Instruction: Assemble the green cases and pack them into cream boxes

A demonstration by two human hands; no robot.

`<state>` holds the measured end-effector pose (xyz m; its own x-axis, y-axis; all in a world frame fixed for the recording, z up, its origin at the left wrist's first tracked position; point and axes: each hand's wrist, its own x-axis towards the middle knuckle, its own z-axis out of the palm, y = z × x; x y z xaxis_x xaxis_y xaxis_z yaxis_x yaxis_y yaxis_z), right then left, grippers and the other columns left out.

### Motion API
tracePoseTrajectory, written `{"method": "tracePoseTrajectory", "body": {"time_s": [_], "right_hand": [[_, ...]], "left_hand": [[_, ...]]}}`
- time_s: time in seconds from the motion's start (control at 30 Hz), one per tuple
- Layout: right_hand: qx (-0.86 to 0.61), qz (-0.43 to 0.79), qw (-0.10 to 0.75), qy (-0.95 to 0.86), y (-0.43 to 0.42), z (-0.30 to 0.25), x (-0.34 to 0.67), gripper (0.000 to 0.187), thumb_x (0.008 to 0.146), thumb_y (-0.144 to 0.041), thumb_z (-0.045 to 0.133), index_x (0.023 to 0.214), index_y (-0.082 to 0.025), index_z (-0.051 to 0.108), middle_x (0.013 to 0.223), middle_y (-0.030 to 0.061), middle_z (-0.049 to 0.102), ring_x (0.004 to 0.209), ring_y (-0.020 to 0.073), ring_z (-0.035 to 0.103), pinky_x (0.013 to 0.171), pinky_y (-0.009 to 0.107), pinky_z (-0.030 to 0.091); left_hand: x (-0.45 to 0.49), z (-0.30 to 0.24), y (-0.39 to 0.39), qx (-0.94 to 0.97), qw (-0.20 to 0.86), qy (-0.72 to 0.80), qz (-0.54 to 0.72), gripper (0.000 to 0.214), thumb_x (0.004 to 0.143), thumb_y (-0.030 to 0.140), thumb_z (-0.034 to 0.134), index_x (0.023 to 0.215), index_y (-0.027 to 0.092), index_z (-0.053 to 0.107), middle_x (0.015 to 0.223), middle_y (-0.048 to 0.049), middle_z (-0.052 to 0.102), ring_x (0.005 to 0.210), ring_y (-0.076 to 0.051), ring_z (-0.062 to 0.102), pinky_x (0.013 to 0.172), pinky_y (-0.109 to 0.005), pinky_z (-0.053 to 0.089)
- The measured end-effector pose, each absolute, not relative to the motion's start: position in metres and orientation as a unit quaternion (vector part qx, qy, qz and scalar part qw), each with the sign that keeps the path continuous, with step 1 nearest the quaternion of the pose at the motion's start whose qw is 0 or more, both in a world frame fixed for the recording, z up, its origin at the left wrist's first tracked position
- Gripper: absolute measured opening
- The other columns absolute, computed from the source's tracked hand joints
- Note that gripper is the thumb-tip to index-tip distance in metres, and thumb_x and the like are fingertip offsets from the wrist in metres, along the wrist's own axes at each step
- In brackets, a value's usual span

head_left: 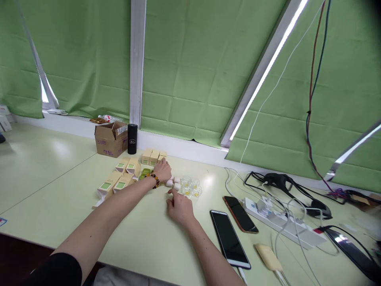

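Observation:
My left hand [162, 170], a bead bracelet on its wrist, reaches across the pale green table [59, 178] with fingers curled down over small things beside a green item [145, 173]; what it grips is hidden. My right hand [179, 207] rests nearer me, fingers bent, fingertips close to small white caps [173, 183] and clear little jars with yellow contents [190, 186]. Several small tan boxes with green labels [119, 182] lie left of my left hand, and more stand behind it [153, 155].
An open cardboard box [110, 139] and a black cylinder [132, 139] stand by the window ledge. Two phones [229, 237] [239, 214], a yellow pad [268, 257], a white power strip [285, 222] and tangled cables lie at the right.

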<state>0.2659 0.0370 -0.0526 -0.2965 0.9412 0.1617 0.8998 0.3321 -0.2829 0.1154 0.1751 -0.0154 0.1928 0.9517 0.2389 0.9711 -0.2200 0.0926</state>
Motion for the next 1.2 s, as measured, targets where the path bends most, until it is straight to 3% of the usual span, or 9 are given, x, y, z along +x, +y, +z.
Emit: {"method": "tracePoseTrajectory", "body": {"time_s": [0.33,0.53,0.63,0.73,1.0,1.2], "right_hand": [[-0.571,0.06,0.145,-0.806,0.036,-0.053,0.266,0.036,0.098,-0.027,0.055,0.133,-0.027,0.057,0.107,0.0069,0.079,0.093,0.0249,0.074,0.07,0.031,0.035],[-0.57,0.059,0.147,-0.806,0.036,-0.052,0.266,0.036,0.097,-0.028,0.055,0.133,-0.027,0.058,0.107,0.007,0.08,0.092,0.0251,0.074,0.07,0.031,0.035],[-0.567,0.06,0.152,-0.807,0.035,-0.051,0.266,0.035,0.097,-0.027,0.055,0.132,-0.027,0.059,0.107,0.0071,0.08,0.093,0.0255,0.074,0.07,0.031,0.035],[-0.569,0.06,0.15,-0.806,0.035,-0.052,0.265,0.035,0.097,-0.026,0.055,0.132,-0.027,0.059,0.108,0.0071,0.08,0.094,0.0259,0.075,0.071,0.031,0.036],[-0.568,0.057,0.149,-0.808,0.036,-0.053,0.264,0.034,0.096,-0.026,0.056,0.129,-0.027,0.06,0.107,0.0068,0.08,0.096,0.0261,0.074,0.071,0.031,0.036],[-0.569,0.053,0.142,-0.808,0.037,-0.053,0.265,0.032,0.095,-0.026,0.056,0.127,-0.027,0.061,0.107,0.0065,0.08,0.096,0.0251,0.074,0.071,0.03,0.035]], "left_hand": [[0.121,-0.016,0.19,-0.755,0.001,-0.64,-0.145,0.054,0.089,0.027,0.059,0.139,0.007,0.057,0.145,-0.0316,0.055,0.115,-0.039,0.062,0.096,-0.053,0.045],[0.12,-0.006,0.18,-0.75,-0.017,-0.638,-0.174,0.045,0.099,0.034,0.049,0.133,0.007,0.061,0.141,-0.031,0.056,0.114,-0.037,0.064,0.092,-0.049,0.048],[0.111,0.006,0.17,-0.751,-0.017,-0.627,-0.206,0.042,0.1,0.033,0.049,0.133,0.011,0.061,0.143,-0.0268,0.055,0.111,-0.035,0.067,0.096,-0.048,0.048],[0.092,0.023,0.16,-0.743,-0.007,-0.619,-0.256,0.04,0.101,0.027,0.046,0.136,0.017,0.06,0.149,-0.0196,0.052,0.122,-0.031,0.064,0.106,-0.045,0.047],[0.022,0.042,0.105,-0.703,0.017,-0.628,-0.334,0.034,0.104,0.026,0.04,0.13,0.021,0.06,0.133,-0.0099,0.066,0.099,-0.02,0.07,0.097,-0.034,0.055],[0.015,0.004,0.059,-0.751,0.041,-0.626,-0.207,0.022,0.1,0.029,0.05,0.102,0.023,0.071,0.093,-0.0086,0.079,0.087,-0.029,0.074,0.081,-0.04,0.053]]}}
